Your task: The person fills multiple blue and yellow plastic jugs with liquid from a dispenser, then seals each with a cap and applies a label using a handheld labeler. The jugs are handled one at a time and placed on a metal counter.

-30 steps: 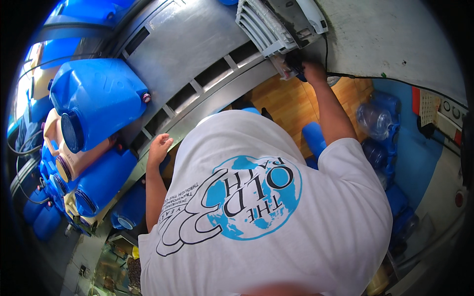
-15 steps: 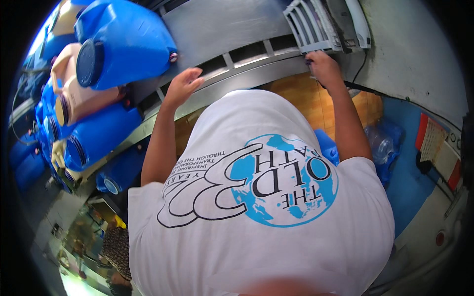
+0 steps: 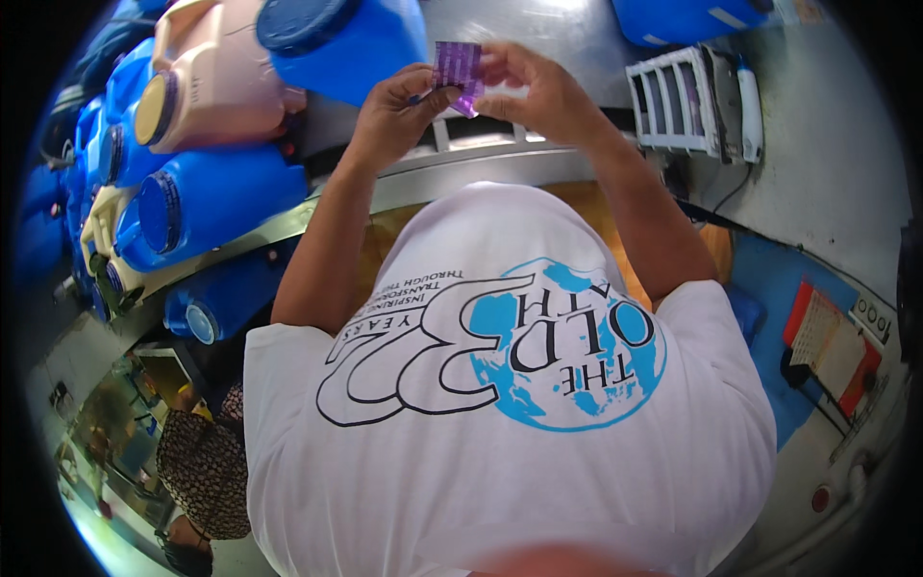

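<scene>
A small purple printed piece of thin, shiny plastic film [image 3: 458, 63] is held up over the metal counter's front edge. My left hand [image 3: 399, 111] pinches its lower left part between thumb and fingers. From the other side my right hand [image 3: 543, 96] has its fingers and thumb bent round the film's right edge; the fingertips are slightly blurred. Just behind my left hand lies a big blue plastic jerrycan [image 3: 336, 43] with a dark blue cap. Whether the film is one layer or several, I cannot tell.
More blue jerrycans [image 3: 216, 207] and a beige one [image 3: 221, 82] are stacked at left. A white slatted rack [image 3: 668, 101] stands right of the metal counter [image 3: 548, 29]; another blue container [image 3: 687, 19] sits behind. A person in patterned clothing [image 3: 207, 462] is at lower left.
My right hand has come away from the white rack, leftward to the purple film. My left hand has moved right and now pinches it. The view has shifted.
</scene>
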The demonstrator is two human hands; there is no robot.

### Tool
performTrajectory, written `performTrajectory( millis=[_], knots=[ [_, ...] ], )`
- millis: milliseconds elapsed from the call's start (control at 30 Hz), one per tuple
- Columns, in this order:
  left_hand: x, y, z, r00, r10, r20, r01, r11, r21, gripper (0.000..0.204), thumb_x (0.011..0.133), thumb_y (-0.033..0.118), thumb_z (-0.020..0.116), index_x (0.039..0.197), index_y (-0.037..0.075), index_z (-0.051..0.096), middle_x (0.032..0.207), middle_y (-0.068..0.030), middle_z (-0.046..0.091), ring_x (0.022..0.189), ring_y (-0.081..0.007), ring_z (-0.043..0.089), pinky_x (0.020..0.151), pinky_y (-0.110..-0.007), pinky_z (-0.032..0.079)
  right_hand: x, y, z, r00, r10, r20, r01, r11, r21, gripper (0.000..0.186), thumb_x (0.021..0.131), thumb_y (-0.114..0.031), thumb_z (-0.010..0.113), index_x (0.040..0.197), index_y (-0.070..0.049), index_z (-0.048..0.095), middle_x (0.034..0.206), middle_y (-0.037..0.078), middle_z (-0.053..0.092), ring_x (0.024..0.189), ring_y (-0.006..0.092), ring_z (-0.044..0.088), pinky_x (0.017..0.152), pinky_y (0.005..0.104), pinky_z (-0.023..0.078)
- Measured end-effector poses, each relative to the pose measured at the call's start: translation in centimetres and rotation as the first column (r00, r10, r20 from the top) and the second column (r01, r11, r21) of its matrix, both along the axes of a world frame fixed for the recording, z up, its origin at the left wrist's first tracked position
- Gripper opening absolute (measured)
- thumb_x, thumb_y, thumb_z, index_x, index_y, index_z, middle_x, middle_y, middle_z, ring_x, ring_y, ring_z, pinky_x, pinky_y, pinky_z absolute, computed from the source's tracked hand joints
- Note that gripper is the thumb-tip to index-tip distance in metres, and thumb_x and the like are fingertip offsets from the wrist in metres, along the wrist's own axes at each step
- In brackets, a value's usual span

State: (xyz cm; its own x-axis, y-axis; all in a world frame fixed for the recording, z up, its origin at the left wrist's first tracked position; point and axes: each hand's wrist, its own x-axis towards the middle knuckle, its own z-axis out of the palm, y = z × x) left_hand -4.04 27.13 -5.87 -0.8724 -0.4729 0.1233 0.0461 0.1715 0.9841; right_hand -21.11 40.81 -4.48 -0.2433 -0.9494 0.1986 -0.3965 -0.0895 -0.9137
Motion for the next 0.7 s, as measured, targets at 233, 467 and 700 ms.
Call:
performTrajectory(
  millis=[233,467,700],
  knots=[
    [5.7,-3.4,2.5,0.982,0.181,-0.061,-0.155,0.94,0.306,0.017,0.092,0.008,0.064,0.107,0.002,0.069,0.089,-0.0011,0.062,0.086,-0.0102,0.058,0.084,-0.024,0.047,4.7,-4.9,2.0,0.989,-0.068,0.13,0.047,0.986,0.162,0.02,0.086,-0.009,0.069,0.104,-0.002,0.068,0.089,0.007,0.071,0.077,0.0114,0.065,0.072,0.0267,0.052],
    [10.5,-13.2,5.2,0.967,0.026,-0.255,0.105,0.868,0.485,0.051,0.094,0.017,0.061,0.139,0.0,0.043,0.101,-0.006,0.064,0.093,-0.0116,0.061,0.09,-0.029,0.049,3.5,-10.5,6.3,0.695,-0.348,-0.629,0.232,0.937,-0.262,0.012,0.083,-0.012,0.067,0.095,-0.009,0.068,0.087,0.007,0.069,0.077,0.0243,0.067,0.069,0.0344,0.054],
    [5.7,-19.3,3.5,0.91,0.254,-0.329,-0.333,0.92,-0.209,0.072,0.095,0.054,0.051,0.147,0.007,0.035,0.143,-0.0174,0.043,0.131,-0.0275,0.042,0.11,-0.036,0.032,1.3,-12.7,9.1,0.805,-0.356,-0.475,0.254,0.929,-0.268,0.015,0.087,-0.017,0.064,0.097,-0.007,0.066,0.089,0.007,0.069,0.077,0.0239,0.066,0.072,0.0337,0.052]
  ],
)
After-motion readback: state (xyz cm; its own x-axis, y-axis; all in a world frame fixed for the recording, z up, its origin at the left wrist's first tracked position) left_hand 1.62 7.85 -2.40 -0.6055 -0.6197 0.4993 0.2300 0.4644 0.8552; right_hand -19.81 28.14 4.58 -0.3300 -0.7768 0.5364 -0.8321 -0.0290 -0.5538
